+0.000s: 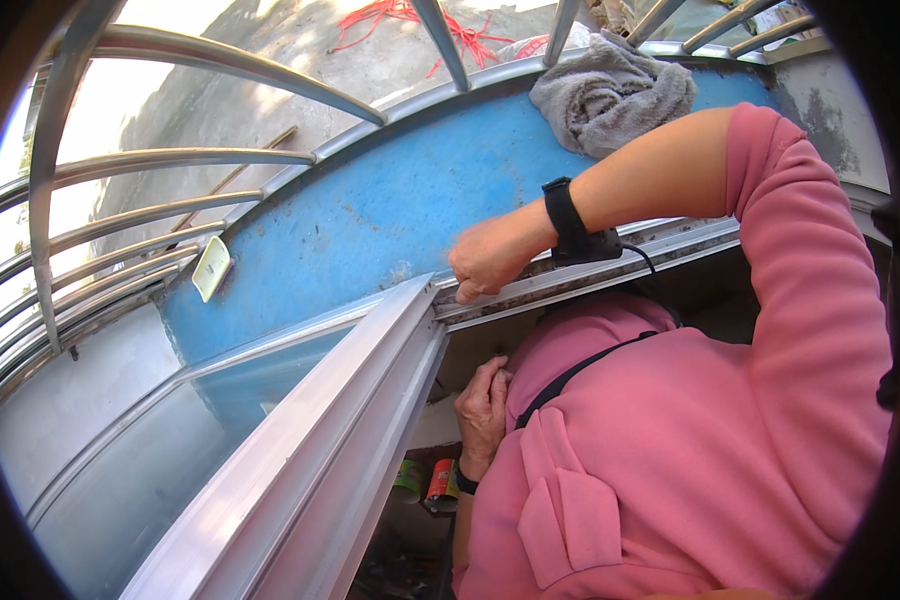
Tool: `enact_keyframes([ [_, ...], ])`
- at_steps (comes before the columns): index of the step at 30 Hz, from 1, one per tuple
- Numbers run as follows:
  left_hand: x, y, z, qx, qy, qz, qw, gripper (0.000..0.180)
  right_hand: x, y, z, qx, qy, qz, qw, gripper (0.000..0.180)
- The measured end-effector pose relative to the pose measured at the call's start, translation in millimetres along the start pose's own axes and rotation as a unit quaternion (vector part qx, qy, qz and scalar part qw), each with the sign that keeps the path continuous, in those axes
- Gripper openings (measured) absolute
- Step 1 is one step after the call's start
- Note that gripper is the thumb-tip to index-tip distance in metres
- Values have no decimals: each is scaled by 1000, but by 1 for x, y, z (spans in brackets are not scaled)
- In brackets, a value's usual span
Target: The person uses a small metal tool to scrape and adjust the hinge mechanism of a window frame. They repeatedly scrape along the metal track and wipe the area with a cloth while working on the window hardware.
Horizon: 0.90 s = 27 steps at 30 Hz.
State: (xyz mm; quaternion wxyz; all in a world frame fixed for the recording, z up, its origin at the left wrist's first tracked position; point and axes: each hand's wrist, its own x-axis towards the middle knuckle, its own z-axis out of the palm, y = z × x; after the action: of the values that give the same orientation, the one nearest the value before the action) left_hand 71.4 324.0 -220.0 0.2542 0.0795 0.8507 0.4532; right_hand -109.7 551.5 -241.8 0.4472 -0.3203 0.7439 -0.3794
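My right hand (492,254) is over the window track (590,268), beside the corner of the sliding sash (300,440). Its fingers are curled down toward the track, slightly blurred, and anything in them is hidden. A black band with a small dark box and a cable is strapped round that wrist. Lower down, on the inner side of the sash, my left hand (482,415) is held close to my pink top with its fingers bent together. Whatever they may hold is too hidden to name.
A grey cloth (615,95) lies bunched on the blue ledge (370,235) outside. Metal bars (190,160) fence the ledge, and a small pale tray (211,268) leans at its left end. Green and red cans (442,482) stand below. Red cord (460,35) lies beyond the bars.
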Motion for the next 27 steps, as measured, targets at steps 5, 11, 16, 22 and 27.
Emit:
enact_keyframes([
  [5, 6, -1, -3, 6, -5, 12, 1000, 19, -33, 1, -15, -3, -59, 52, 997, 48],
  [11, -4, -2, -10, -11, -1, 12, 1000, 19, -63, -13, -18, 4, -86, 53, 995, 44],
  [16, -19, 1, -10, -10, 4, 8, 1000, 19, -52, -25, 1, 5, -4, 0, 1000, 35],
  [22, -40, 13, -7, 4, 35, 12, 999, 21, -37, -31, 23, -34, -30, -33, 998, 35],
  [27, -65, 65, -49, 213, 123, 244, 938, 26, -57, -38, 32, -43, -49, 3, 998, 35],
])
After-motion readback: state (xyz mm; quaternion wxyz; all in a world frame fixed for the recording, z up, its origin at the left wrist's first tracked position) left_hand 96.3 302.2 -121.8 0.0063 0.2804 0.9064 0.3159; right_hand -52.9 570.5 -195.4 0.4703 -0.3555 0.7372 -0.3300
